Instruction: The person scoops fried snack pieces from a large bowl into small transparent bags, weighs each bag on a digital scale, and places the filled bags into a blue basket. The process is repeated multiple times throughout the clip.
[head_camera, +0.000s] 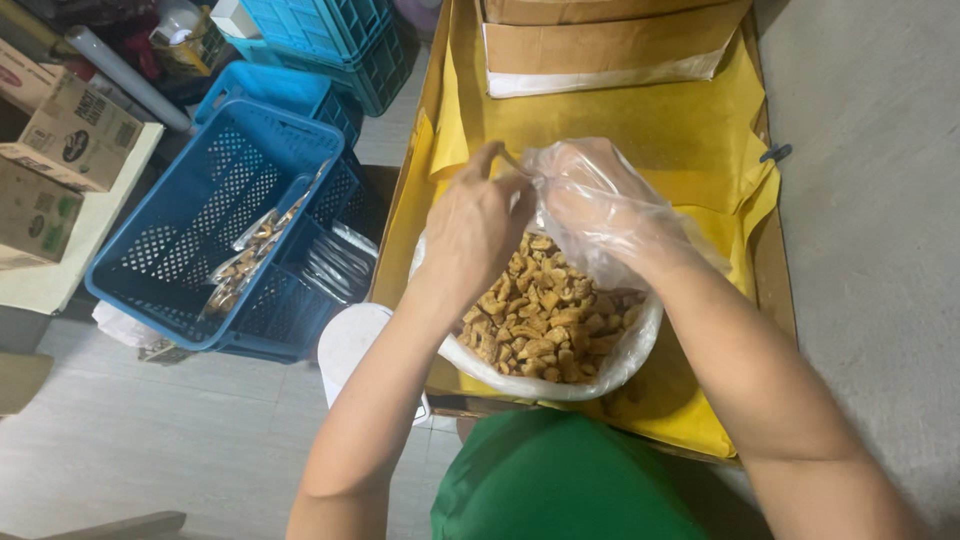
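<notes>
Clear plastic glove (600, 205) covered my right hand (610, 215), pinched at its cuff by my bare left hand (475, 235), both above the bag of fried snack pieces (545, 320), keeping food untouched.

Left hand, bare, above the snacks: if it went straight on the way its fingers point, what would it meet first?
The bare left hand points toward the right hand in a clear plastic glove; their fingertips already seem to meet, so it would likely meet that glove first, though depth is unclear.
</notes>
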